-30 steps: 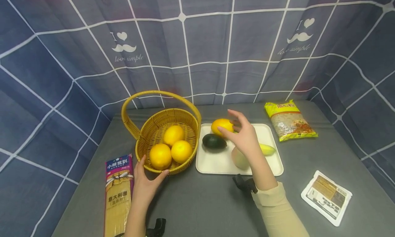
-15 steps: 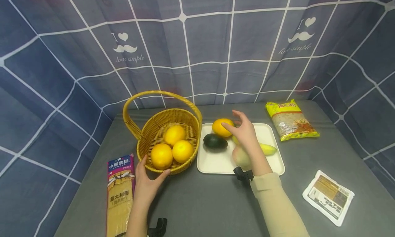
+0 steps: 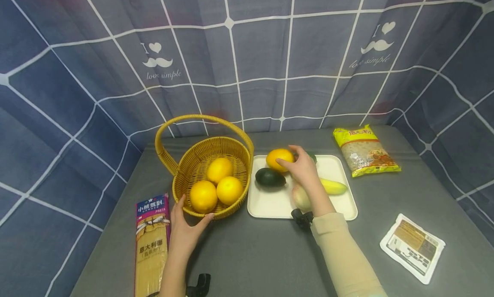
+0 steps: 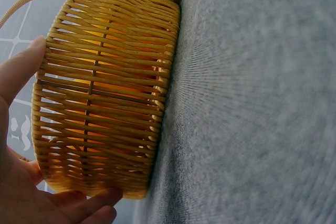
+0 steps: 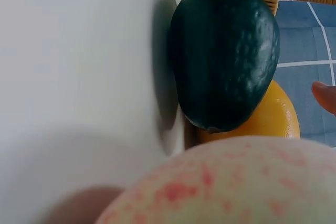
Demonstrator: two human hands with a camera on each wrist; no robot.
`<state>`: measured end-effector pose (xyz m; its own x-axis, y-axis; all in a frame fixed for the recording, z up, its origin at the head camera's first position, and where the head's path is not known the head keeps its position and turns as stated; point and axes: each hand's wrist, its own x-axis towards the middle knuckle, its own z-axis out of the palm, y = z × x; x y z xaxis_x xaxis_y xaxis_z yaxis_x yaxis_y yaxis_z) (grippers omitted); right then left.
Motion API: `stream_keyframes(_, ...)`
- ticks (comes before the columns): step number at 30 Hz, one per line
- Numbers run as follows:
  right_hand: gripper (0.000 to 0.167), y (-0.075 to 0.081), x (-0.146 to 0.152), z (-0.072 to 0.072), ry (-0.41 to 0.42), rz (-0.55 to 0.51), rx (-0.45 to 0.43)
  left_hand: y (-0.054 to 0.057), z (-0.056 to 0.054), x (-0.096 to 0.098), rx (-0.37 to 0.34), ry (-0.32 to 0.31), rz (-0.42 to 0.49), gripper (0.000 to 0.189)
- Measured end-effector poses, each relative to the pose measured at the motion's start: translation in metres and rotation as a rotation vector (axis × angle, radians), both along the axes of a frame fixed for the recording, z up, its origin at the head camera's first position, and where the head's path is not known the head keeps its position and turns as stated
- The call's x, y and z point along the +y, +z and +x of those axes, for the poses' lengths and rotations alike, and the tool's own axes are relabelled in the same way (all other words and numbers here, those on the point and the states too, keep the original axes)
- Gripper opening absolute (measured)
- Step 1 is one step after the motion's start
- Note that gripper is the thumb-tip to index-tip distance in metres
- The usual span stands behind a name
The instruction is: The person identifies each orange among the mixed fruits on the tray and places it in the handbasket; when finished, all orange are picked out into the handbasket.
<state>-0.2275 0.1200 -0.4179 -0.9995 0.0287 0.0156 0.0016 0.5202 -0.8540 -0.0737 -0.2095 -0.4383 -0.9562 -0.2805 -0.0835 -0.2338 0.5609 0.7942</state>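
Note:
My left hand (image 3: pixel 186 230) holds the near left side of a yellow wicker basket (image 3: pixel 210 144), thumb at the rim and fingers against the outer wall (image 4: pixel 100 98). Three round orange-yellow fruits (image 3: pixel 203 196) lie inside. On a white tray (image 3: pixel 266 207), my right hand (image 3: pixel 305 170) hovers with curved fingers and thumb spread at an oval orange-yellow fruit (image 3: pixel 278 159). The right wrist view shows the thumb apart from that fruit. A dark green avocado-like fruit (image 5: pixel 223 51) sits in front of it, and a pale, red-flecked peach (image 5: pixel 236 182) lies below my wrist.
A yellow elongated fruit (image 3: pixel 333 186) and a partly hidden green one (image 3: pixel 311 158) share the tray. A pasta packet (image 3: pixel 151 245) lies left, a yellow food bag (image 3: pixel 366 151) back right, a white sealed pack (image 3: pixel 412 248) front right. A checked curtain (image 3: pixel 254 52) hangs behind.
My right hand has shifted slightly down and left, its fingers and thumb closer to the oval orange-yellow fruit. My left hand stays at the basket.

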Motion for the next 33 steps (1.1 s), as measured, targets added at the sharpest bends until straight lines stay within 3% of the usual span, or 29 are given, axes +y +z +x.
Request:
stream_keyframes(14,0.077,-0.008,-0.01,-0.017,0.049,0.171,-0.032,-0.002,-0.001,0.0,-0.006,0.014,-0.006,0.105)
stream_keyframes(22,0.085,-0.009,-0.016,-0.022,0.069,0.178,-0.037,0.0,-0.001,0.002,-0.008,0.016,-0.008,0.105)
stream_keyframes(33,0.083,-0.009,-0.02,-0.024,0.056,0.217,-0.028,0.0,-0.002,0.002,-0.013,0.018,-0.006,0.105)
